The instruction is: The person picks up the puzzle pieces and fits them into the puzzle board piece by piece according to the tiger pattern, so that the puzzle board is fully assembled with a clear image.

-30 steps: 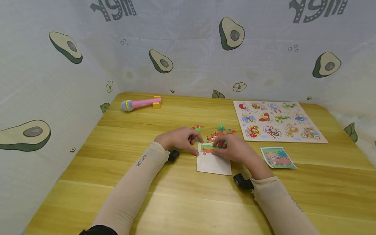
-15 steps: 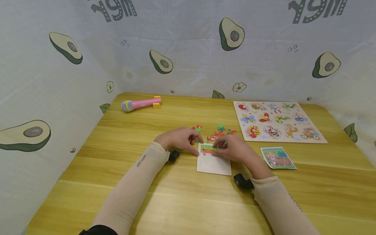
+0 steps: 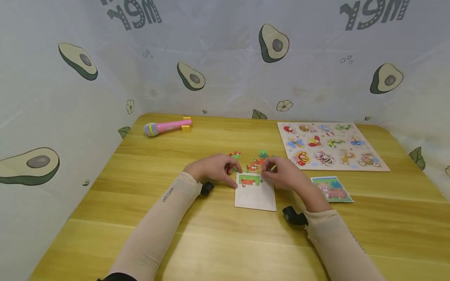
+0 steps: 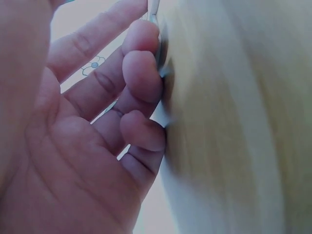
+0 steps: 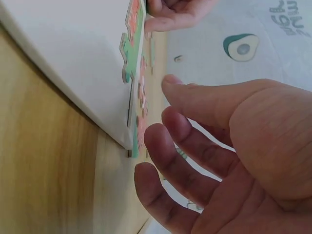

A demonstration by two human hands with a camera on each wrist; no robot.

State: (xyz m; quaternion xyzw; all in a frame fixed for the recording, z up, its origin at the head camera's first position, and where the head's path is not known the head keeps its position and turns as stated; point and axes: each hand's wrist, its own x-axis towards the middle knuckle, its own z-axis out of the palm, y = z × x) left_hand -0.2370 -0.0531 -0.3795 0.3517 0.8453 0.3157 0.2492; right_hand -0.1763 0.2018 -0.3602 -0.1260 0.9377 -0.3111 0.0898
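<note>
Both hands meet at a pale wooden board near the centre of the frame. At its upper left corner is the left hand [image 3: 215, 168], its thumb and forefinger set apart and touching the edge, its other fingers loosely bent. By the upper right corner is the right hand [image 3: 284, 172], and the right wrist view shows its thumb and fingers parted with nothing between them.

Along the top of the puzzle board [image 3: 254, 198] lie joined puzzle pieces [image 3: 249, 181], green and orange, the lower part being bare wood. Just above the board, partly hidden by the hands, sit loose pieces [image 3: 252, 168] in orange and green.

Right of centre, a picture card [image 3: 332, 191] with pinkish animals lies on the table [image 3: 197, 238]. Toward the upper right is a larger insect board [image 3: 330, 158], and at the upper left a pink microphone [image 3: 168, 126] rests beside yellow blocks [image 3: 186, 128]. Behind hangs a white cloth [image 3: 225, 47] printed with avocados.
</note>
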